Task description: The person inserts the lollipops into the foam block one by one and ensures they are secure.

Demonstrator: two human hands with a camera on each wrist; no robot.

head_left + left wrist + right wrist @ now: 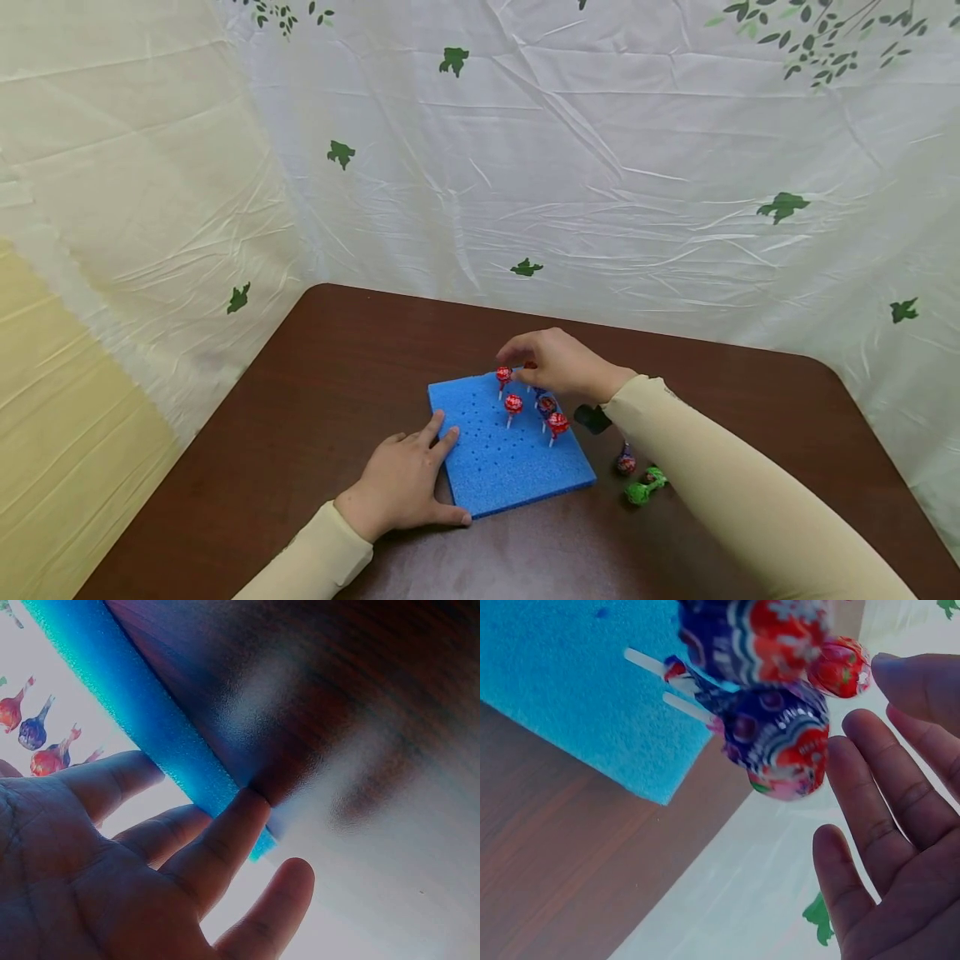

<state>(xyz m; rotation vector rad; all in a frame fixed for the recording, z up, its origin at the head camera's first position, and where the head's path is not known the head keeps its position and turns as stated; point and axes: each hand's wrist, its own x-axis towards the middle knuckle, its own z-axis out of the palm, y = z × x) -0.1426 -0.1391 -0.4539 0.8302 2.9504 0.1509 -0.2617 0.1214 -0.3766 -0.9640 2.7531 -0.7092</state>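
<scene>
A blue foam board [517,487] dotted with small holes lies on the table, with several wrapped lollipops standing in its right and far parts. My left hand [405,479] rests against the board's left edge, fingers spread and thumb by the near corner. Above the far right part is my right hand [558,362], fingers extended and slightly bent, with nothing gripped. Its fingertips are close to a red lollipop [840,667] and a purple-and-red lollipop [784,742] in the right wrist view. Nearer stand two red lollipops [513,404] and a dark-wrapped lollipop [547,406].
Right of the board, a purple-and-red lollipop [626,461] and green-wrapped lollipops [639,492] lie loose on the brown table [360,358], partly under the right forearm. A black object [592,418] shows by the right wrist. White cloth [600,208] hangs behind the table.
</scene>
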